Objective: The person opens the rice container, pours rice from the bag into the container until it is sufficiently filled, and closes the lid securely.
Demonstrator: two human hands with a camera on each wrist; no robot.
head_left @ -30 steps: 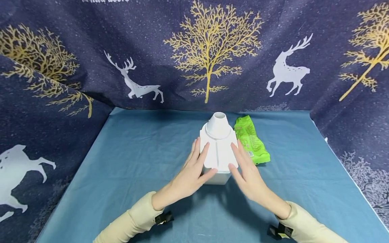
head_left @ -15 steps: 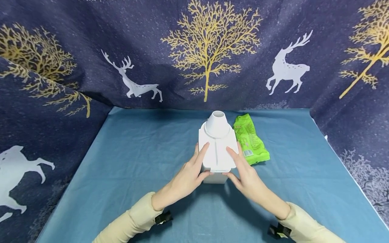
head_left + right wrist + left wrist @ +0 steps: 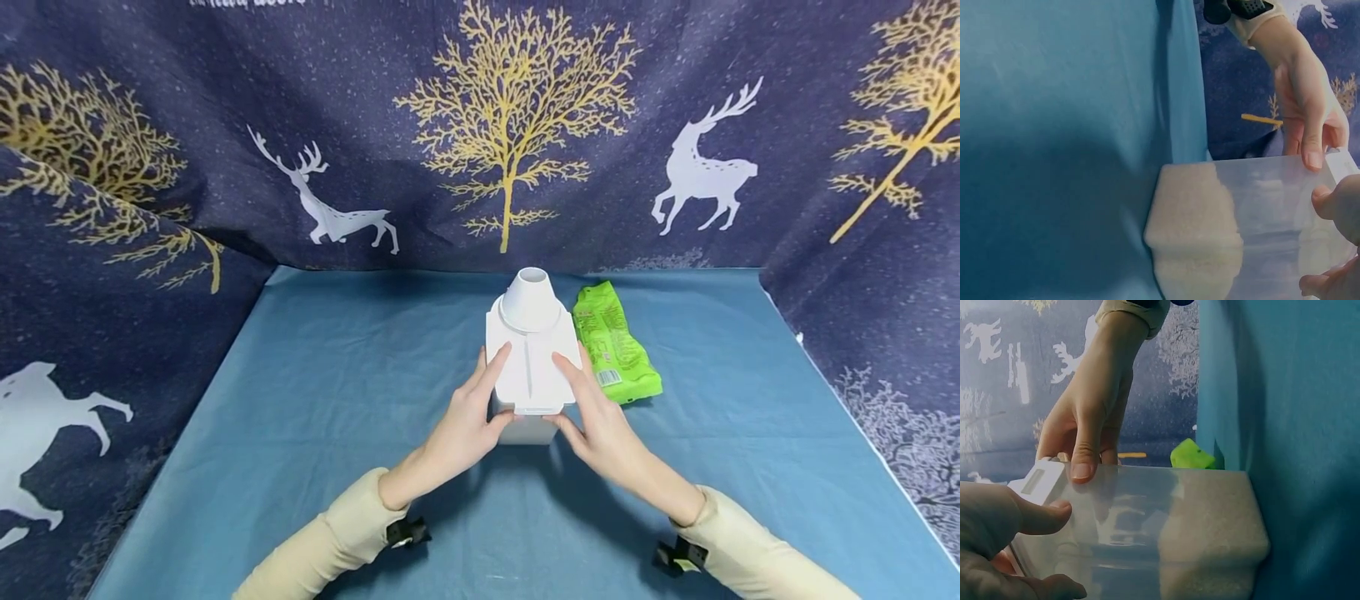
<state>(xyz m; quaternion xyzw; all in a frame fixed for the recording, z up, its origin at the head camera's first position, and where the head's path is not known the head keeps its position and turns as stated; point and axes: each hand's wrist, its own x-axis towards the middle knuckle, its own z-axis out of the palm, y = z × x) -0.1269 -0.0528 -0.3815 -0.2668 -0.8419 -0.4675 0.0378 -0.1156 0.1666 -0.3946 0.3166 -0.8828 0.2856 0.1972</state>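
Observation:
A translucent plastic storage container [image 3: 1204,531] stands upright on the blue cloth, its lower part filled with pale grains that look like rice. Its white lid [image 3: 528,375] carries a cone-shaped white piece [image 3: 529,302] toward the back. My left hand [image 3: 463,425] grips the container's top from the left, index finger along the lid and thumb below the lid's front edge. From the right, my right hand [image 3: 609,433] holds it the same way. In the right wrist view, my thumbs press the clear front wall just under the lid.
A bright green packet [image 3: 617,346] lies right of the container, close to my right fingers. Blue cloth [image 3: 360,367] covers the table. A dark blue hanging [image 3: 450,208] with trees and deer rises behind it and at both sides.
Both hands have closed in on the container from its sides, thumbs moving from above the lid's front corners to below its edge. The container has shifted slightly backward.

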